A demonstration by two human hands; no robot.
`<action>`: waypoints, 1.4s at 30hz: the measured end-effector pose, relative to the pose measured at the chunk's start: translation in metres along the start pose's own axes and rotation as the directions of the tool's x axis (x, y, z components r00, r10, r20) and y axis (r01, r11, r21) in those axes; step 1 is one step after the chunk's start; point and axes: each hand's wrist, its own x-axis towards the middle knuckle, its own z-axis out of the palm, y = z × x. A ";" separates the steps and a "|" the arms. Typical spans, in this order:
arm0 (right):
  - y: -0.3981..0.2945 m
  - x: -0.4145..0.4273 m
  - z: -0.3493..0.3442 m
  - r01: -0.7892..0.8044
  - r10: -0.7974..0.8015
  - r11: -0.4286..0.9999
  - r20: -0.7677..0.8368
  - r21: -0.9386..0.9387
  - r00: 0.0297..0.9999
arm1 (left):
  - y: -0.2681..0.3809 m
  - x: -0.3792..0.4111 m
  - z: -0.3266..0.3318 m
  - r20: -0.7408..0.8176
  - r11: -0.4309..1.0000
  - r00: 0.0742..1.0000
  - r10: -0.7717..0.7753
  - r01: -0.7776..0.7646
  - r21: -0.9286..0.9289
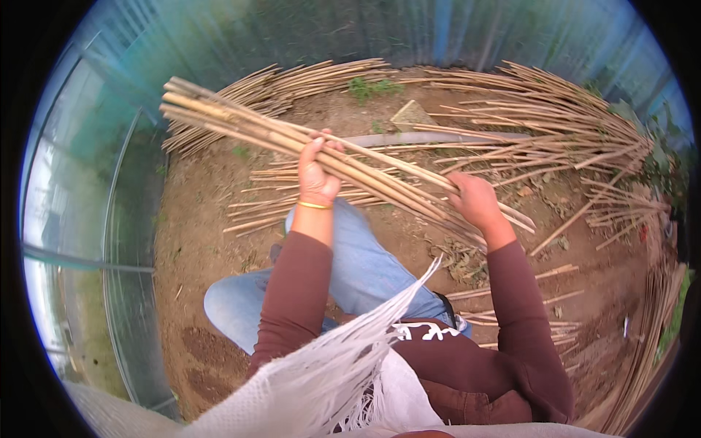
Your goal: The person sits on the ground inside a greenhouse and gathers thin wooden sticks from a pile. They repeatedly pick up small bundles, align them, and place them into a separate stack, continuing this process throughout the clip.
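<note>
My left hand [320, 169], with a yellow band at its wrist, grips a bundle of long dry canes [235, 116] near its middle, thumb over the top. The bundle slants from upper left to lower right above my jeans-clad knee. Towards its lower right end my right hand [473, 200] closes round one or more canes at the bundle's upper edge; its fingertips are partly hidden. Below the bundle, loose canes [257, 211] lie on the soil.
A cane pile [328, 76] lies at the back left, a larger spread [569, 115] at the right. A blocky piece [412, 115] sits between them. Netting [356, 33] stands behind, framed panels at the left. More canes lie at my right side. A white fringed cloth [306, 383] hangs before me.
</note>
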 end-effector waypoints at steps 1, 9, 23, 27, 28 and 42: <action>-0.002 0.001 0.004 -0.012 0.012 1.000 0.015 -0.007 1.000 | -0.002 0.000 0.003 -0.022 0.999 0.999 -0.023 0.022 -0.026; -0.017 -0.010 0.015 -0.131 0.109 0.923 0.081 0.361 0.991 | 0.003 -0.009 0.005 0.118 0.988 0.981 -0.153 0.152 0.019; -0.012 -0.014 0.016 -0.256 0.200 0.798 0.162 0.545 0.966 | 0.007 -0.005 0.012 0.183 0.981 0.977 -0.108 0.135 -0.139; -0.016 -0.015 0.017 -0.210 0.186 0.821 0.099 0.531 0.977 | 0.009 -0.006 0.010 0.163 0.985 0.982 -0.095 0.116 -0.127; -0.015 -0.016 0.018 -0.207 0.190 0.820 0.088 0.534 0.978 | 0.009 -0.006 0.010 0.157 0.986 0.983 -0.096 0.116 -0.123; -0.006 -0.022 0.022 -0.209 0.231 0.785 0.038 0.584 0.972 | 0.010 -0.009 0.006 0.118 0.985 0.986 -0.117 0.130 -0.112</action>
